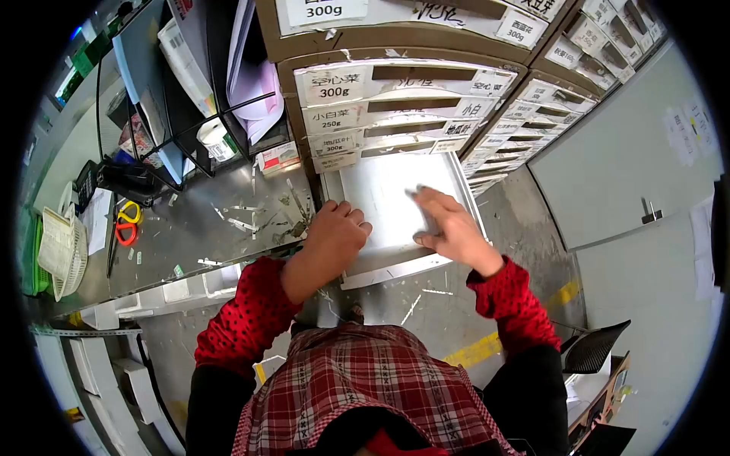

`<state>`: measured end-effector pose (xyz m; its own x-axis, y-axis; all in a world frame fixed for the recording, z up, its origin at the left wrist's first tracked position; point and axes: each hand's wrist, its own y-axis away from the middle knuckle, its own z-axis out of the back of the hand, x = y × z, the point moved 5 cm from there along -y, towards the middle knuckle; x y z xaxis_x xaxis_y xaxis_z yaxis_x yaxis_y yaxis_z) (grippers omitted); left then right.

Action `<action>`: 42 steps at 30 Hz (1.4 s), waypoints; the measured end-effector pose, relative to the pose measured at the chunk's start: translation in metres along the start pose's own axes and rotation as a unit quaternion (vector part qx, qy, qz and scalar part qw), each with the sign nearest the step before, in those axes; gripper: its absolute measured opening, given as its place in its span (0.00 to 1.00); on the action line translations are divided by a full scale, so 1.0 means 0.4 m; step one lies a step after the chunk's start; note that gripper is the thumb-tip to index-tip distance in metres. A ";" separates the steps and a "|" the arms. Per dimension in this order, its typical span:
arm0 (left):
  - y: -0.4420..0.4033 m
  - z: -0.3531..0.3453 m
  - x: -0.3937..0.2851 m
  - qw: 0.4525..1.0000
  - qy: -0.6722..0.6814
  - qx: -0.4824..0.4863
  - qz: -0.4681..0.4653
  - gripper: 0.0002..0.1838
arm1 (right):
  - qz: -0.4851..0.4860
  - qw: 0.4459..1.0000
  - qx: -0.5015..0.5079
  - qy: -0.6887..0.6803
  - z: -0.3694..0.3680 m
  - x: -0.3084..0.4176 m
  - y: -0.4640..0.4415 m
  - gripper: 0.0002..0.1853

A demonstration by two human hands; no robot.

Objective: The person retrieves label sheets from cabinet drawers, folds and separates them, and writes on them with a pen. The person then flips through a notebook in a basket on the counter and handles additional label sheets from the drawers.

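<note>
A white drawer point(395, 270) is pulled out of the brown cabinet, with a smooth white surface, perhaps paper, inside. My left hand point(334, 237) is at the drawer's left side, its fingers curled inward; whatever is under the fingertips is hidden. Over the right half of the drawer is my right hand point(454, 232), fingers stretched out and thumb apart, slightly blurred at the tips. Nothing shows in the right hand.
Brown drawer units point(403, 55) with labelled fronts rise ahead. To the left, a metal desk point(190, 232) carries paper scraps, orange-handled scissors point(128, 223), a white basket point(70, 254) and a black file rack point(179, 137). A grey door point(620, 167) stands to the right, a chair point(597, 346) lower right.
</note>
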<state>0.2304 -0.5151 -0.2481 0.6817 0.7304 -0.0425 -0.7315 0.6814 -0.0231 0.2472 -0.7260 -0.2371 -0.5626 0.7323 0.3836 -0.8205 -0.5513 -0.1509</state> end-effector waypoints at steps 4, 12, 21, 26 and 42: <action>0.094 0.108 -0.017 0.948 0.042 -0.314 0.026 0.15 | -0.006 0.986 -0.164 -0.022 0.070 0.097 0.087 0.45; 0.178 0.198 -0.154 0.899 0.119 -0.410 -0.098 0.20 | 0.117 0.975 -0.188 0.023 0.133 0.261 0.174 0.18; 0.192 0.058 0.000 0.782 0.500 -0.332 0.165 0.28 | -0.176 0.720 -0.462 -0.487 0.186 0.178 0.425 0.09; 0.207 0.029 -0.077 0.777 0.607 -0.139 0.091 0.25 | -0.197 0.664 -0.481 -0.538 0.157 0.171 0.472 0.16; 0.212 0.045 -0.050 0.549 0.816 -0.140 0.114 0.23 | -0.130 0.516 -0.456 -0.713 0.049 0.210 0.503 0.22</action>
<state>0.1549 -0.4710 -0.2312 -0.1789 -0.3745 -0.9098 -0.9247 0.3799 0.0255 0.0367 -0.7833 -0.2172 -0.3083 -0.6639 0.6813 -0.9220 0.3848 -0.0423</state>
